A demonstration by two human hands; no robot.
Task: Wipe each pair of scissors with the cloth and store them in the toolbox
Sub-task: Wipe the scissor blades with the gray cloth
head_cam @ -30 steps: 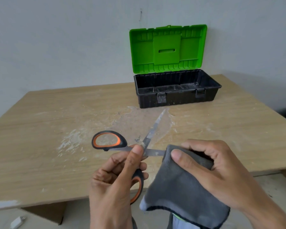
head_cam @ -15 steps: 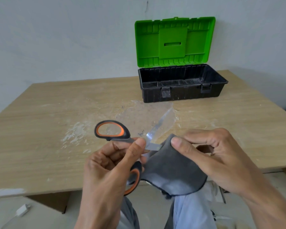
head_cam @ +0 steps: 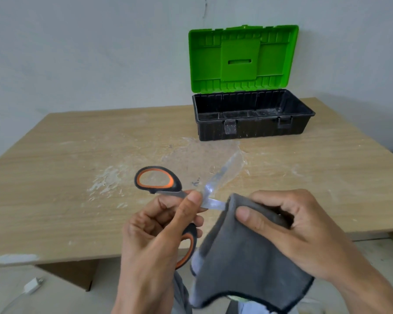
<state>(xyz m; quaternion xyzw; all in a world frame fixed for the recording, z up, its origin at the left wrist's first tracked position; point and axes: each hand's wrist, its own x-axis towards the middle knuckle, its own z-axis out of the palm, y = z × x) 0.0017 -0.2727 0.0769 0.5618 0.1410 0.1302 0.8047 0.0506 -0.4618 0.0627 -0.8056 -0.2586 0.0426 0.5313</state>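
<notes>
Left hand (head_cam: 154,236) grips open scissors (head_cam: 168,189), exposing the blades. Right hand (head_cam: 288,230) pinches cloth (head_cam: 243,264) around one blade, wiping it.

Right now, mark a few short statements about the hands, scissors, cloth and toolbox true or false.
1. The left hand holds the orange-and-black scissors with their blades spread. True.
2. The right hand pinches the grey cloth over one blade. True.
3. The black toolbox is shut. False: its green lid stands open.
4. The scissors lie inside the toolbox. False: the left hand holds them, well apart from it.
</notes>
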